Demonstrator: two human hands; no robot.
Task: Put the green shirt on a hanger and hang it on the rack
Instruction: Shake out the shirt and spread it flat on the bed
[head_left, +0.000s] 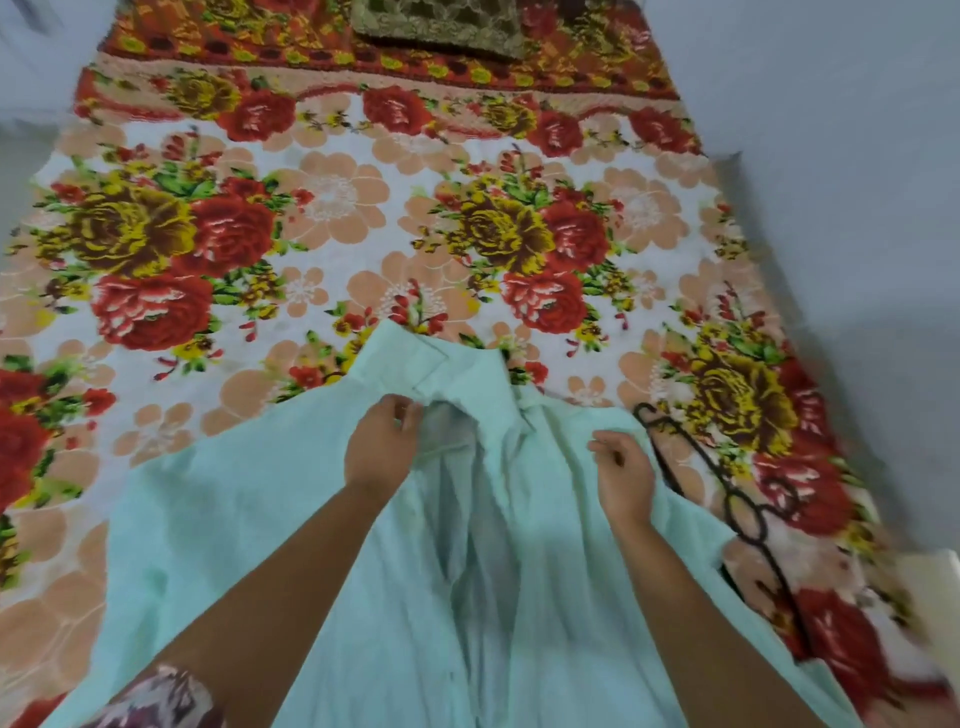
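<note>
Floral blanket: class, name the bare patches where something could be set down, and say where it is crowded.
Free: the wide floral blanket between the green shirt collar and the olive lace cloth, plus the stretch left of the shirt. Crowded: the right edge, where the black hanger lies beside the right hand.

I'm seeing the shirt (322, 571) running off the bottom edge, covering part of the black hanger (737, 499) near the bed's right edge. The olive cloth (436, 26) at the bed's far end is getting cropped, everything slightly blurring.
</note>
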